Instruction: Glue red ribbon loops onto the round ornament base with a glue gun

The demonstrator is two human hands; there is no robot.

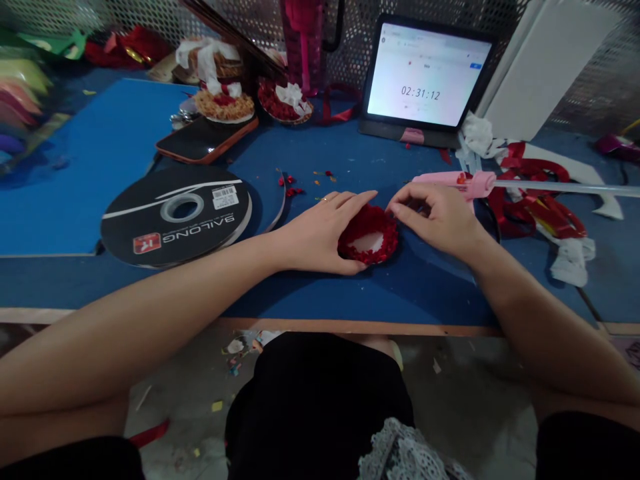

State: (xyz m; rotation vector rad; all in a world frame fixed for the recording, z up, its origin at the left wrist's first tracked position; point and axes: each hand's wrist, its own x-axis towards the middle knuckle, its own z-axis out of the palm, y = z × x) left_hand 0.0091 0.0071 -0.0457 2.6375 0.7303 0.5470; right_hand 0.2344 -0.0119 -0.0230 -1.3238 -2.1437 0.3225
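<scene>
A round red petal-covered disc [370, 239] with a white bare centre lies on the blue table [125, 153]. My left hand [325, 230] cups its left rim, fingers curved round it and thumb under the near edge. My right hand [437, 217] rests at the disc's right side, its fingertips pinched together at the upper right rim; whatever they pinch is too small to make out.
A pink glue gun [460, 183] lies just behind my right hand. Red ribbon scraps [537, 207] pile at the right. A large black tape reel [177, 213] sits left, a phone [205, 139] and finished decorations [225, 103] behind, and a tablet timer [427, 77] at the back.
</scene>
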